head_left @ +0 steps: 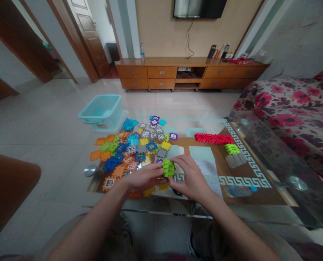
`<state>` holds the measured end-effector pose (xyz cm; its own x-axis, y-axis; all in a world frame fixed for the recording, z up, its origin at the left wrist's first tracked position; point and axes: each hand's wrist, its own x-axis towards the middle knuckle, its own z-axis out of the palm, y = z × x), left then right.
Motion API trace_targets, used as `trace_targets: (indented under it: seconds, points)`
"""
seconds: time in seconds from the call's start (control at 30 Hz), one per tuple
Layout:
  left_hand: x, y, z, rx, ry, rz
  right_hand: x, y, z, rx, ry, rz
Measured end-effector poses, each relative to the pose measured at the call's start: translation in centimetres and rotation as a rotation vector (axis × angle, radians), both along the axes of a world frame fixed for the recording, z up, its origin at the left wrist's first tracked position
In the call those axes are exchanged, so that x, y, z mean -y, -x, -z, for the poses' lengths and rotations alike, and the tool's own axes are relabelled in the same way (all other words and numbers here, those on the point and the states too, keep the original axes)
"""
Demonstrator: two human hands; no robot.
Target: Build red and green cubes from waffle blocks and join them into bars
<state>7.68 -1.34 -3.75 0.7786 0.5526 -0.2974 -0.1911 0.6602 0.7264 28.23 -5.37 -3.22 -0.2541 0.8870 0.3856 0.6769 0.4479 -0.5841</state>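
Note:
A lime-green block cube (pixel 168 168), put together from interlocking square pieces, is held above the near part of the glass table. My left hand (pixel 147 177) grips it from the left, fingers closed. From the right, my right hand (pixel 189 177) has its thumb and fingers curved round the cube. Loose interlocking puzzle blocks (pixel 141 149) in orange, blue, grey, yellow and other colours spread over the table's left half. Over on the right lie a long red row of joined blocks (pixel 214 138) and another green block cube (pixel 232 148).
A turquoise plastic bin (pixel 101 108) stands beyond the blocks at the left. A plastic bottle (pixel 240 191) lies at the near right, by the glass table's patterned border (pixel 245 181). A floral sofa (pixel 292 96) is at the right, a wooden cabinet (pixel 161 72) against the wall.

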Motion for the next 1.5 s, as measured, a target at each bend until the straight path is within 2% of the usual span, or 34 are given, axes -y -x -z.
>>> trace_targets:
  seconds: [0.2,0.37,0.7,1.17,1.5]
  points:
    - [-0.2,-0.1,0.2,0.004,-0.075,0.004,0.1,0.0,-0.2,-0.046,0.025,0.0]
    - [-0.4,0.0,0.6,-0.066,-0.043,-0.03,0.3,0.1,-0.3,-0.094,0.047,-0.06]
    - [-0.5,-0.1,0.6,-0.043,-0.009,-0.026,0.4,0.1,-0.6,-0.128,0.112,-0.115]
    - [-0.5,0.0,1.1,-0.046,0.002,0.004,0.3,0.4,-0.6,-0.121,0.066,-0.08]
    - [-0.4,0.0,1.1,-0.049,-0.03,0.012,0.6,0.4,-0.3,-0.184,0.079,-0.139]
